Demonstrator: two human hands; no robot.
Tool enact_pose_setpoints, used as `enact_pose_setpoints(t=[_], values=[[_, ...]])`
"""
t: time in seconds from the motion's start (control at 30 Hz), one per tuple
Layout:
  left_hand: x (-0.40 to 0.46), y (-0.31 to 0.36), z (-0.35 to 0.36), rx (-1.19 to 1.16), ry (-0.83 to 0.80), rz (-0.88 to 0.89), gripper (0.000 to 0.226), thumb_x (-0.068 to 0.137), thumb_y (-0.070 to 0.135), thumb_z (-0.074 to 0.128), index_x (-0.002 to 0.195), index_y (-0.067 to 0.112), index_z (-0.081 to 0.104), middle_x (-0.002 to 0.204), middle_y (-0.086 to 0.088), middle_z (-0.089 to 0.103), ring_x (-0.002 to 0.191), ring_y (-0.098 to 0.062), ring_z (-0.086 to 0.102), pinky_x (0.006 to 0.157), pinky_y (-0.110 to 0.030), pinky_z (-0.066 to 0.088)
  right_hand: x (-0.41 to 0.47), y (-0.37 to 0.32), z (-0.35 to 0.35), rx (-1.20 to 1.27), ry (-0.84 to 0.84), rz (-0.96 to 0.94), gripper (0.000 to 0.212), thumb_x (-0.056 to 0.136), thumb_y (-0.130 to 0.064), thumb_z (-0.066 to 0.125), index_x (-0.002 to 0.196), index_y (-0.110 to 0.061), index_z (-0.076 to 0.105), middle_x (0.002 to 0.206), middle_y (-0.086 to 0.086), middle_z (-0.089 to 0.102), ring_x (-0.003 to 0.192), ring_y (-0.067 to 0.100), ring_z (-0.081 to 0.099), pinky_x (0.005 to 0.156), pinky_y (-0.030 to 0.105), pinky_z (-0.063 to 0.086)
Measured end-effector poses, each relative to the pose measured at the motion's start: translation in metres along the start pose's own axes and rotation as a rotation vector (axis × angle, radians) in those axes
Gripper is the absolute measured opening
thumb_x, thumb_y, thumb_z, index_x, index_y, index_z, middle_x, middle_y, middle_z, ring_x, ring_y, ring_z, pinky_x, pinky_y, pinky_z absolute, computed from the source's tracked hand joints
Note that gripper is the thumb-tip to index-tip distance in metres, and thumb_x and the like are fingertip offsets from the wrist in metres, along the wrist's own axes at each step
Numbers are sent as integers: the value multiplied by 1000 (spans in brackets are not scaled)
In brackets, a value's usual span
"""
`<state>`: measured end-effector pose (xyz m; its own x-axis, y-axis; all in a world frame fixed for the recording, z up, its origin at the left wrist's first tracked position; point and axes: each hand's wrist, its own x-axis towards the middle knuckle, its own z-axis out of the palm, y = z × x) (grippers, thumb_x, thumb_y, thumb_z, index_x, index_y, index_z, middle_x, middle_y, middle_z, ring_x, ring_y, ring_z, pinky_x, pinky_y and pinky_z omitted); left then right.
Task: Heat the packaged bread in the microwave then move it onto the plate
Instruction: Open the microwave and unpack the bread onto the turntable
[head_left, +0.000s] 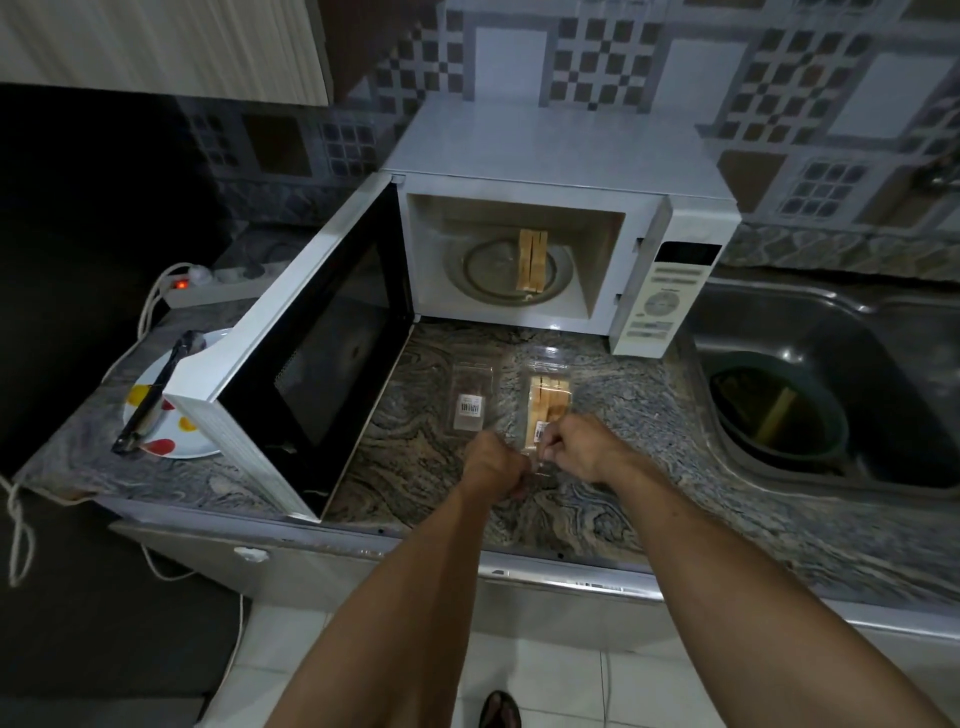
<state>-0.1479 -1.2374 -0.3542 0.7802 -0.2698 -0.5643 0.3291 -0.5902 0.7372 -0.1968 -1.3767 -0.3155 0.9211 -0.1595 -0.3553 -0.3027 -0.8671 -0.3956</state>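
Bench (426, 467): grey veined stone; its front edge runs just under the forearms, with some bare room in front of the microwave.
Microwave (545, 156): white, door (311, 358) swung wide to the left and reaching almost to the front edge of the bench.
Sink (883, 332): steel, on the right, cut off by the frame; a dark bowl (779, 405) lies in it.
Plate (150, 415): white with red and yellow spots, left of the door and partly hidden behind it; a dark utensil (150, 395) lies across it, kind not clear.
Bread (532, 260): unwrapped slices standing on the glass turntable inside.
Bread packet (548, 405): clear wrap with slices, on the bench near the hands.
Empty wrapper (470, 402): flat, just beside it on the left.
Left hand (493, 465): clenched on the near end of the bread packet.
Right hand (576, 447): pinches the same end; fingertips hard to see.
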Motion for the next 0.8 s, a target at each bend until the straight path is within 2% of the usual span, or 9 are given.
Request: enact_pose_setpoints(t=[0.13,0.2,0.3,0.4,0.47,0.57,0.67,0.73,0.8], values=[[-4,2,0,-59,-27,-30,23,77,-3,79,94,-13,67,84,-25,72,53,-27,67,52,-43,61,-2,-3,-14,55,-46,-16,13,94,-16,64,96,-22,75,96,-7,66,95,12,62,85,22,43],[-4,3,-1,-51,-42,-35,25,77,-1,80,97,-12,68,85,-24,72,56,-27,69,54,-43,61,-2,-6,-28,31,-80,-21,11,92,-19,65,97,-24,75,98,-7,67,97,13,63,87,25,45],[-7,9,-6,9,-128,-61,21,79,2,80,89,-10,68,80,-20,72,60,-29,70,61,-48,62,-3,-12,-55,-29,-103,-6,10,86,-21,68,90,-27,75,102,-8,71,99,13,63,92,32,52],[-14,22,-15,154,-187,-42,14,79,5,80,78,0,66,75,-17,70,61,-26,67,66,-47,62,-9,-23,-83,-12,-69,-7,14,81,-19,64,83,-28,75,98,-10,71,95,11,63,89,33,53],[-19,31,-20,307,-215,-17,13,80,10,77,79,3,67,76,-17,71,58,-23,67,67,-44,63,-15,-32,-101,-16,9,-44,16,80,-18,63,79,-29,75,93,-13,70,92,10,63,86,32,53],[-26,45,-26,385,-133,41,12,91,10,63,97,0,61,71,-16,70,49,-21,66,48,-29,57,-20,-42,-122,-93,202,-98,15,83,-25,64,90,-33,75,97,-13,68,92,13,62,82,33,53],[-22,51,-24,367,-48,91,35,95,6,55,127,-8,54,86,-21,69,64,-28,71,62,-35,61,-14,-45,-129,-174,430,-103,20,93,-29,61,109,-31,72,104,0,71,92,22,65,76,29,49],[-21,53,-22,363,-30,82,34,94,4,55,124,-13,54,96,-26,70,72,-33,72,70,-40,62,-8,-46,-124,-153,582,-139,25,99,-22,55,119,-23,69,104,9,72,91,28,67,74,30,50],[-16,51,-18,364,-27,81,29,95,5,58,115,-14,57,97,-27,71,71,-33,73,67,-40,62,-5,-46,-115,-63,722,-181,28,98,-14,52,123,-16,66,102,13,70,89,30,66,75,35,54]])
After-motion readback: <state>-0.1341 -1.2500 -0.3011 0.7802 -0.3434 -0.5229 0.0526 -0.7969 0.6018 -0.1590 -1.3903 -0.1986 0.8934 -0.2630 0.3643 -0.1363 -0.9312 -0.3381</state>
